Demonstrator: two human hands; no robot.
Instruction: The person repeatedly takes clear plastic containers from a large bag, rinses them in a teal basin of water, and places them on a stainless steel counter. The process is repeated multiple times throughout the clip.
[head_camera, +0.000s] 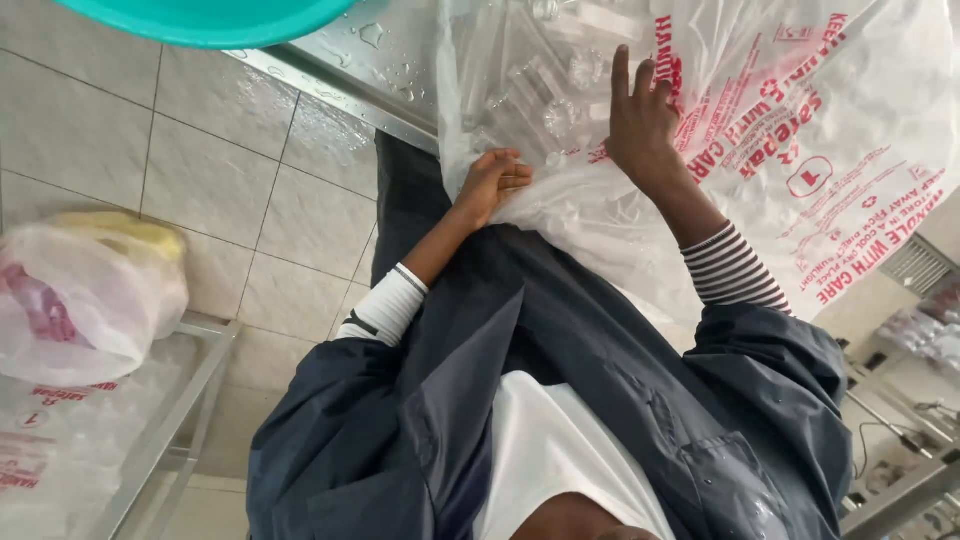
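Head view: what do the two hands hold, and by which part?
The large clear plastic bag with red print: left hand pinches its lower edge; right hand presses flat on its side.

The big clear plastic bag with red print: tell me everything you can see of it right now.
The clear plastic bag is large, thin and crinkled, printed with red text and symbols. It lies on a wet metal counter and hangs over its edge against the person's dark coat. Through the film, many clear tube-like containers show. The left hand pinches its lower edge; the right hand presses flat on it, fingers spread.
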